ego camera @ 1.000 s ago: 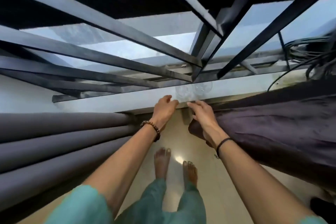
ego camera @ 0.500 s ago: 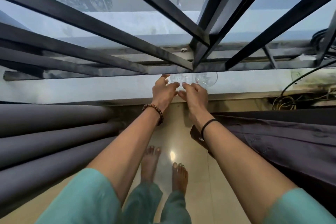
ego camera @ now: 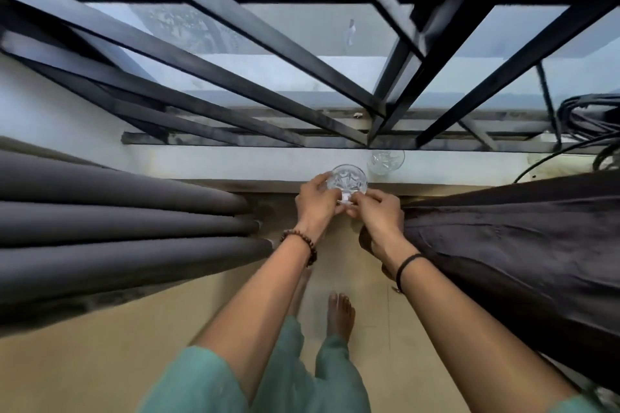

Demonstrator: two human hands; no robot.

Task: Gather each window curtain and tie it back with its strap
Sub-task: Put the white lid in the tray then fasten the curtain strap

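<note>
Left hand (ego camera: 317, 201) and right hand (ego camera: 379, 211) now grip a glass (ego camera: 347, 178) lifted off the sill (ego camera: 235, 163) — a detour, apparently; grey curtain (ego camera: 117, 218), left, and dark curtain (ego camera: 520, 238), right, await tying.

Sleeves (ego camera: 201, 386): teal
Trousers (ego camera: 339, 375): same teal
Left wrist: brown beaded bracelet (ego camera: 303, 240)
Right wrist: thin black band (ego camera: 407, 264)
Feet (ego camera: 340, 312): bare

Both arms are stretched forward and the wrists are held close together. The left hand (ego camera: 315, 199) is curled round a glass dish (ego camera: 349, 177), and the right hand (ego camera: 379, 216) is pinched at its base.
</note>
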